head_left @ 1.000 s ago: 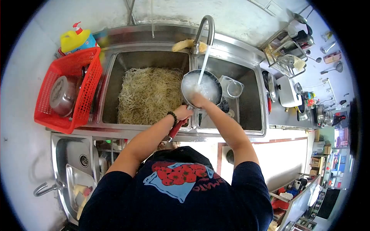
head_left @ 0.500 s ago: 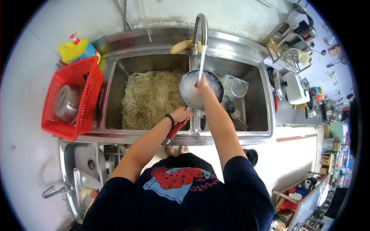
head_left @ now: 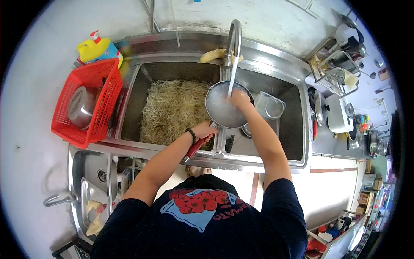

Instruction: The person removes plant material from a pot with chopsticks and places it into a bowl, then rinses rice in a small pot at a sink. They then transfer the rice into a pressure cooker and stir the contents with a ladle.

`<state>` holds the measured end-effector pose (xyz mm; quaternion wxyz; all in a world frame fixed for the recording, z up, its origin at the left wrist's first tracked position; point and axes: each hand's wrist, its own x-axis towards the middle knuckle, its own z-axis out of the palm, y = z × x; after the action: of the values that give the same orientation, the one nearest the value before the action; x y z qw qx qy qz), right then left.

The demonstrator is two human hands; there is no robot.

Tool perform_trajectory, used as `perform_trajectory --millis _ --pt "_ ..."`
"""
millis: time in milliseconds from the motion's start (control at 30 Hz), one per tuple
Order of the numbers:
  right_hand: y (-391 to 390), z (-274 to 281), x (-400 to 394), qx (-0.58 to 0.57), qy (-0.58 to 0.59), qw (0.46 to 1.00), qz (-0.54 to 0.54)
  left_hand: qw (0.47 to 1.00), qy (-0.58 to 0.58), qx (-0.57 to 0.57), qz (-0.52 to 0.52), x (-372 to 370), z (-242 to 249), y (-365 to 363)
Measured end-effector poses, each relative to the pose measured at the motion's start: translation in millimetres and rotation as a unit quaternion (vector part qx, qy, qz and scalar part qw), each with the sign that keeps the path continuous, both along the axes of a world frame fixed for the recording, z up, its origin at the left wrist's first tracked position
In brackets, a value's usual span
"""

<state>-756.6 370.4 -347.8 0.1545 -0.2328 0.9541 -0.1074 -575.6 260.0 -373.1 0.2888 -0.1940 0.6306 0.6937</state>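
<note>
A round pan (head_left: 221, 113) with cloudy, frothy water in it is held over the divider between the two sink basins. My left hand (head_left: 204, 131) is closed around its red handle (head_left: 195, 149). Inside the pan, near its right side, is my right hand (head_left: 240, 99), fingers curled down; whatever they grip is hidden. Water runs from the curved tap (head_left: 236, 36) into the pan beside that hand. Pale, thin strands (head_left: 172, 110) fill much of the left basin. In the right basin lies a clear plastic container (head_left: 271, 105).
A red basket (head_left: 86, 138) with a metal pot (head_left: 82, 108) stands left of the sink, near a yellow pump bottle (head_left: 97, 48). A yellowish cloth-like piece (head_left: 212, 55) lies behind the tap. On the right are a utensil rack (head_left: 336, 71) and a lidded white box (head_left: 338, 114).
My right hand has moved toward the pan's right side, out from under the stream. The whole view has shifted slightly. My left hand keeps its hold on the handle.
</note>
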Motion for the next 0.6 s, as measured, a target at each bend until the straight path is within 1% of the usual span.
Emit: perform_trajectory --millis 33,100,133,200,233,267,300,333,400,433,500,533,600 --pt "-4.3 -11.0 -1.7 -0.002 0.001 1.000 0.005 1.000 0.001 -0.002 0.005 -0.8 -1.0 -0.6" --pt "-14.7 -28.3 0.0 -0.053 0.057 0.996 -0.047 1.000 -0.016 0.008 0.009 0.3 3.2 0.0" --pt "-18.1 -36.1 -0.6 -0.054 0.056 0.996 -0.044 1.000 -0.017 0.007 0.012 0.5 5.2 -0.6" --pt "-26.4 -22.6 17.2 -0.091 0.026 0.992 -0.083 1.000 -0.006 0.003 0.007 1.0 6.7 0.3" --pt "-28.9 -18.2 19.7 -0.089 0.024 0.992 -0.083 1.000 -0.009 0.005 0.008 1.4 7.5 0.5" --pt "-31.5 -16.2 18.5 0.000 0.017 0.997 0.076 1.000 -0.003 -0.010 -0.003 0.6 8.8 -0.4" --pt "-33.8 -15.1 17.6 0.089 0.010 0.969 0.231 1.000 0.004 -0.024 -0.015 0.6 10.0 -0.3" --pt "-36.8 -20.7 18.5 0.090 0.009 0.969 0.230 1.000 0.004 -0.023 -0.016 1.4 11.1 0.7" --pt "-42.4 -39.3 20.3 -0.023 -0.045 0.984 0.169 1.000 0.015 -0.013 -0.002 1.7 10.5 1.2" --pt "-41.3 -43.7 20.9 -0.023 -0.044 0.985 0.167 1.000 0.016 -0.012 -0.004 1.0 9.1 0.9" --pt "-35.9 -44.4 29.9 -0.121 -0.053 0.971 0.197 1.000 0.015 -0.008 -0.010 -0.1 4.8 0.4" --pt "-30.9 -43.9 32.5 -0.120 -0.053 0.972 0.197 1.000 0.016 -0.007 -0.010 -0.2 2.5 0.2" --pt "-18.2 -43.6 33.8 -0.194 -0.132 0.938 0.256 1.000 -0.005 -0.015 -0.002 0.4 7.4 1.0"
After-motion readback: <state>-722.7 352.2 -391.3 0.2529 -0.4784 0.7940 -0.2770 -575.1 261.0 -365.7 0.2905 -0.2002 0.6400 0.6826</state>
